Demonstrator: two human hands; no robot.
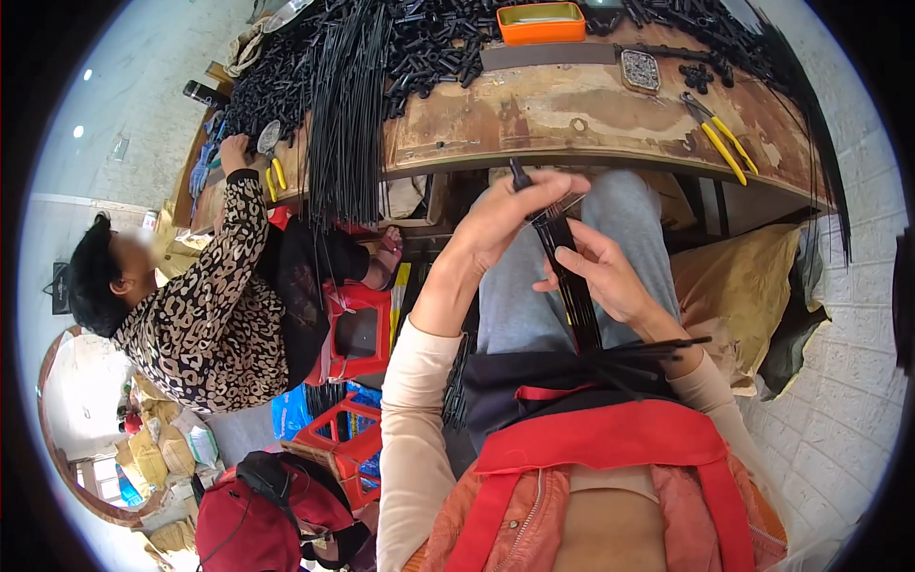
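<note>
Over my lap is a black bundle of thin ribs that looks like a folded umbrella frame (573, 300). Its pointed black end (518, 173) sticks up past my left hand (505, 217), whose fingers are closed around the upper part. Lower down, my right hand (606, 275) is closed on the ribs, thumb on the near face and fingers at the side. Loose black rod ends (658, 353) spread out over my dark apron and right forearm. What lies inside the left-hand fingers is partly hidden.
Ahead is a worn wooden bench (534, 110) with piled black plastic parts (438, 57), hanging black rods (345, 124), an orange tin (541, 23), a small box of metal bits (640, 71) and yellow-handled pliers (721, 143). Another person (210, 315) sits at left beside red stools (367, 329).
</note>
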